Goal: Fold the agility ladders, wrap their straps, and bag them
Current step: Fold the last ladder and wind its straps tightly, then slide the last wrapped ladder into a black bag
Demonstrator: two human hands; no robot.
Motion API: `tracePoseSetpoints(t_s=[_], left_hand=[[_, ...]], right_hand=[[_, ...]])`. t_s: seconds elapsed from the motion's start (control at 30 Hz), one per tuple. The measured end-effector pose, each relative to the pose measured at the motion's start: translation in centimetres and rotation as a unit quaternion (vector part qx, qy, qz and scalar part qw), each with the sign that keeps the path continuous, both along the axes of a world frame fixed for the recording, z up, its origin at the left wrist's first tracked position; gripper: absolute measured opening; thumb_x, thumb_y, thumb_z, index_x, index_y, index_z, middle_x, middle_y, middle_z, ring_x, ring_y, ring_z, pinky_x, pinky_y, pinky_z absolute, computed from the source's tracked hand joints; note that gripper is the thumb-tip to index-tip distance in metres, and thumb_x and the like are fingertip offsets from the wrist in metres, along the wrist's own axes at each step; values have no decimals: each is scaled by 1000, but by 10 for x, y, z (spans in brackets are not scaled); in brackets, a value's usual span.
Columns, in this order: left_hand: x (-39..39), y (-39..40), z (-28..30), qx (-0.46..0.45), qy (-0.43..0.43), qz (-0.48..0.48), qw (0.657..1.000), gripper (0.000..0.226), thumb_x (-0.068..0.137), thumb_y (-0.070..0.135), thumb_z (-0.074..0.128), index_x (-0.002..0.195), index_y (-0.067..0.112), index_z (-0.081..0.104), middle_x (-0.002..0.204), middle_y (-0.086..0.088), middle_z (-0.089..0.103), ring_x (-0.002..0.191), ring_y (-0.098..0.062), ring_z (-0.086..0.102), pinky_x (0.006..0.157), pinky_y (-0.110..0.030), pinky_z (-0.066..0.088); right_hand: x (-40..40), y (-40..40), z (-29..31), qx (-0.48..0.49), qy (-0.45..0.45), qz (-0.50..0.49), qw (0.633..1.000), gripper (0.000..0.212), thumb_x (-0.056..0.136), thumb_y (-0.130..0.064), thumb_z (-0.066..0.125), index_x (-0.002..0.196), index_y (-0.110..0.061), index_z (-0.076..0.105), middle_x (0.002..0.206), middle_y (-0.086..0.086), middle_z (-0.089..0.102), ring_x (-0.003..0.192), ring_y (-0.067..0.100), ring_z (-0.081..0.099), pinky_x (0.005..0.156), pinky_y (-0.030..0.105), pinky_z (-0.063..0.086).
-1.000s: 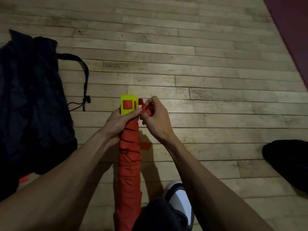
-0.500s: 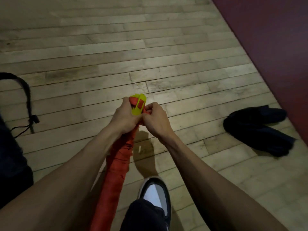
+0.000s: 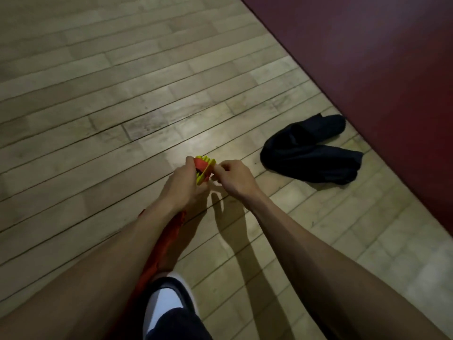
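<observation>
Head view looks down on the folded agility ladder point(image 3: 205, 169), a stack of yellow rungs seen end-on with a red strap point(image 3: 201, 163) wound over its top; it is held up above the wooden floor point(image 3: 122, 106), roughly at the centre of the picture. Below the rungs the bundle runs on as a long red wrapped length point(image 3: 169, 238), slanting down and to the left beneath the left forearm toward the lower edge, where it passes beside a shoe. The left hand point(image 3: 182, 186) grips the bundle just under the rung ends, fingers curled round it and the thumb up against the red strap. The right hand point(image 3: 232, 176) sits touching the right side of the rungs, its fingers curled and drawn together in a pinch at the yellow edge; what exactly it pinches is too small and blurred to tell, though it appears to be strap at the rung stack. Both forearms reach in from the bottom corners and cast dark shadows on the boards. A white and black shoe point(image 3: 169, 300) shows at the bottom centre, with dark trouser cloth over it. To the right, well apart from the hands, a dark crumpled bag point(image 3: 308, 153) lies on the floor, near the edge of a maroon mat point(image 3: 380, 69) filling the upper right corner.
</observation>
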State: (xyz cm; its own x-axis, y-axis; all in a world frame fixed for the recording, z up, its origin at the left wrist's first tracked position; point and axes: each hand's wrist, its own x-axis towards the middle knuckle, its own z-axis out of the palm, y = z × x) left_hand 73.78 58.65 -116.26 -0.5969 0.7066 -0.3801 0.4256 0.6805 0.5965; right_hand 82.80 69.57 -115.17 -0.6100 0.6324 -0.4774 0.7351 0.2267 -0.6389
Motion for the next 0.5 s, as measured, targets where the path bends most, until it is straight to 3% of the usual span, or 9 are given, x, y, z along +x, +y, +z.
tracePoseSetpoints(t_s=[0.03,0.1,0.23,0.33,0.4,0.47,0.5], left_hand=[[3,7,0,2,-2,-14,1000,42,92,27,70,111,15,34,98,-5,54,90,-27,58,73,-36,44],[8,20,0,3,-9,-36,999,40,93,26,68,111,15,34,100,-3,53,92,-24,57,77,-37,44],[23,42,1,-2,16,-88,996,43,94,29,65,121,9,38,110,-10,55,98,-28,58,81,-42,48],[33,58,2,-1,24,-111,994,48,93,29,67,125,9,38,117,-14,56,100,-32,59,78,-42,48],[35,65,3,-3,33,-120,992,49,94,28,67,128,9,37,121,-15,56,103,-34,59,81,-44,49],[31,65,5,-7,46,-118,992,50,94,28,66,129,9,36,124,-16,54,105,-35,58,82,-44,49],[27,63,5,-8,51,-115,992,51,94,27,65,130,9,35,124,-17,54,105,-35,57,79,-41,46]], right_hand=[[3,5,-3,44,-1,6,999,34,98,-30,50,89,-7,73,91,10,71,83,22,64,66,34,49],[10,14,-9,118,-19,16,993,30,96,-29,51,104,-10,71,113,12,61,102,22,56,82,37,51],[28,30,-13,263,-90,-18,960,39,92,-23,53,129,-11,56,154,19,22,144,35,16,111,50,25],[41,49,-14,249,-118,-73,958,40,89,-14,52,129,-12,53,163,24,-4,150,38,-16,118,59,6],[48,60,-14,171,-169,-64,969,33,89,-13,51,121,-10,56,161,26,10,150,43,-6,118,61,4],[50,60,-13,145,-187,-23,971,21,85,-12,52,106,-11,56,141,20,37,138,41,27,115,60,15],[48,57,-11,152,-180,1,972,16,84,-12,54,100,-12,53,126,13,42,125,36,39,110,56,22]])
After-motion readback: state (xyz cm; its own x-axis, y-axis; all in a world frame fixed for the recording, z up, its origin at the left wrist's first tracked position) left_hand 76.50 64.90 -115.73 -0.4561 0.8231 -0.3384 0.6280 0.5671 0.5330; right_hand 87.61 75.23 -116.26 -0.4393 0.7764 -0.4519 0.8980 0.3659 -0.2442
